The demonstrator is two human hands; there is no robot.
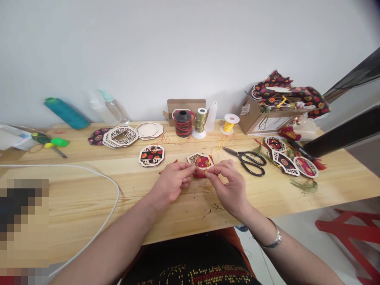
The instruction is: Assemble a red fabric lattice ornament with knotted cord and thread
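Note:
Close together over the front middle of the table, both hands pinch with thumb and forefinger. My left hand point(173, 180) and my right hand point(230, 184) meet almost tip to tip at a thin yellow cord point(220, 147), which trails back toward a small yellow spool point(228, 126). Just behind the fingertips lies a wood-framed fabric ornament point(203, 160) with red flowered cloth, partly covered by my fingers. A second ornament point(151, 155), dark and lattice-edged, lies left of it. Black-handled scissors point(247, 160) rest with blades apart right of my right hand.
Behind stand a red-and-black thread spool point(183, 124), a gold spool point(201, 122) and a white bottle point(211, 116). Wooden frames point(121, 136) lie back left, near a teal thread cone point(67, 113). A cardboard box point(264, 118) holds fabric; finished ornaments point(285, 162) lie right. A white cable point(117, 194) curves left.

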